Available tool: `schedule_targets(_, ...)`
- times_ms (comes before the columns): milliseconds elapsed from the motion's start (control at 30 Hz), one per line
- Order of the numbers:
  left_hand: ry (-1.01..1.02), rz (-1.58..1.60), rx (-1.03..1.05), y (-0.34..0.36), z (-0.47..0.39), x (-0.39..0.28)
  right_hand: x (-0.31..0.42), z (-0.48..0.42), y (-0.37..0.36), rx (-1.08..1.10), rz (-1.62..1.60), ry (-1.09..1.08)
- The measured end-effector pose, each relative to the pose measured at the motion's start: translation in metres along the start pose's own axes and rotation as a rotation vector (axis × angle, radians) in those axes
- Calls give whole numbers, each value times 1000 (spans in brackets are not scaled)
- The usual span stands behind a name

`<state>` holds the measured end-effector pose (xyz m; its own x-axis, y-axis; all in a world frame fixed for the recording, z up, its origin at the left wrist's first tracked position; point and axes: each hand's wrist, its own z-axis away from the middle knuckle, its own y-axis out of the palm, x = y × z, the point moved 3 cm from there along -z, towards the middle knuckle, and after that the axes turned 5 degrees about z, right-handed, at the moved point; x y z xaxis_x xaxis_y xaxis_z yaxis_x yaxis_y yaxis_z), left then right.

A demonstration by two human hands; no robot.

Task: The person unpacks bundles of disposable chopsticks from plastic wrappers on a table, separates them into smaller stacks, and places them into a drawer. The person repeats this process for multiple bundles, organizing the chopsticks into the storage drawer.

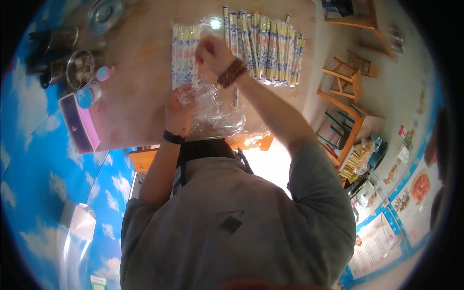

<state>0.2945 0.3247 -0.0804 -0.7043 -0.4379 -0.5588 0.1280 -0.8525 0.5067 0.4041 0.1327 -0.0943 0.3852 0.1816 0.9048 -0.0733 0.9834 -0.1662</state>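
Observation:
A flat bundle of wrapped chopsticks [184, 54], with blue floral and red print on the sleeves, lies on the table before me. At its lower end my left hand [180, 112], wearing a black wristband, has its thumb and fingers around the edge of some crumpled clear plastic film [221, 116]. My right hand [214, 54], with a brown beaded bracelet, is over the bundle's right side. Its fingers are bent and blurred, so any hold is unclear. Right of it, more wrapped chopsticks [268, 49] lie in a loose row. One chopstick end [236, 98] shows below my right wrist.
At the table's left stand a metal pot [80, 69], a round metal lid [106, 15], a blue-lidded jar [85, 98] and a pink box [79, 123]. A cloud-patterned wall [36, 152] borders that side. Wooden stools [344, 76] stand on the right.

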Motion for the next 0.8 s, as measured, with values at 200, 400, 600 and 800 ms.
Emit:
schedule_targets(200, 229, -700, -62, -59, 7, 1, -99, 95, 30, 426, 841, 56)
schedule_targets(400, 330, -1196, 49, -47, 12, 64, -26, 24, 27, -112, 689, 79)
schedule_targets(600, 414, -1163, 87, -13, -5, 61, 21, -3, 49, -11, 587, 628)
schedule_targets(800, 125, -1344, 306, -29, 14, 2, 57, 44, 16, -120, -63, 134)
